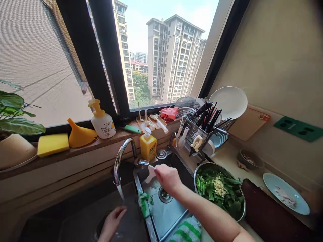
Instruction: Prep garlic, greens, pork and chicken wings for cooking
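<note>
Over the right-hand steel sink basin (166, 215), my right hand (168, 178) is closed around a small pale pinkish-white flat object (150, 174); its exact kind is unclear. My left hand (112, 222) is low over the dark left basin (80, 215), its fingers loosely extended with nothing visible in them. Just above that hand, water (121, 192) runs from the curved chrome faucet (123, 151). Between the hands, a green-and-white cloth (145, 204) hangs on the divider. A yellow pump bottle (148, 148) stands behind the sink.
Right of the sink sits a large bowl of leafy greens (219, 191) topped with chopped garlic. A dish rack (194, 131), a plate (285, 195) and a dark board (264, 211) stand nearby. A yellow sponge (52, 145), funnel (79, 135) and white pump bottle (103, 124) line the sill.
</note>
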`<state>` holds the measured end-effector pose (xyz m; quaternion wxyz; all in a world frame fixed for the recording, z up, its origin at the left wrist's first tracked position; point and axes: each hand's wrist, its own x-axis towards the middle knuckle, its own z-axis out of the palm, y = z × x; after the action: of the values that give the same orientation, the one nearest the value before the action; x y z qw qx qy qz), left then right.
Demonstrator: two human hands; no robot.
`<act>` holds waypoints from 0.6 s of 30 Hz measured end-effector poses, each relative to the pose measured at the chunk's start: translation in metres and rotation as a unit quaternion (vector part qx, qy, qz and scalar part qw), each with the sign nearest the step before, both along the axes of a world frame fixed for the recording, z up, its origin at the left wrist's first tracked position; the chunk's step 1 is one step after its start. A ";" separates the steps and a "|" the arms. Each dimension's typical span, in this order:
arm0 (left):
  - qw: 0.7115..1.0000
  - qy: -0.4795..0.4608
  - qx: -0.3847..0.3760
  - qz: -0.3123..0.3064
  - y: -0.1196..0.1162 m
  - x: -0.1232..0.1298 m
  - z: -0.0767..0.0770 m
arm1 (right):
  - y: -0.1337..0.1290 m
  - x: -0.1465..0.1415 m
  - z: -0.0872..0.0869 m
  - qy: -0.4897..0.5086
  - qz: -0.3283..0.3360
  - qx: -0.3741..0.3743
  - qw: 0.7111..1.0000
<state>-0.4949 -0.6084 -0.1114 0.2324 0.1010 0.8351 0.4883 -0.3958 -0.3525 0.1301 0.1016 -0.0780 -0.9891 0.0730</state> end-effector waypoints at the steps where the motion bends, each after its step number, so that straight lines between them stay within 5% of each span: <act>1: 1.000 -0.016 -0.007 0.000 -0.007 -0.001 -0.007 | 0.019 0.009 0.024 0.036 -0.003 0.020 0.999; 6: 0.998 -0.037 -0.038 0.029 -0.028 -0.001 -0.025 | 0.110 0.035 0.164 0.233 -0.130 0.170 0.949; 9: 0.999 -0.022 -0.018 0.026 -0.030 0.008 -0.028 | 0.140 0.043 0.219 0.255 -0.188 0.259 0.913; 12: 0.999 -0.020 0.000 0.033 -0.033 0.016 -0.034 | 0.151 0.047 0.233 0.222 -0.225 0.297 0.901; 18: 0.999 0.004 0.006 0.039 -0.040 0.032 -0.028 | 0.163 0.038 0.203 0.096 -0.262 0.247 0.928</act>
<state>-0.4633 -0.6481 -0.1394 0.2095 0.0716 0.8365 0.5013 -0.3576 -0.1897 0.3334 0.2271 -0.2999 -0.9056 -0.1958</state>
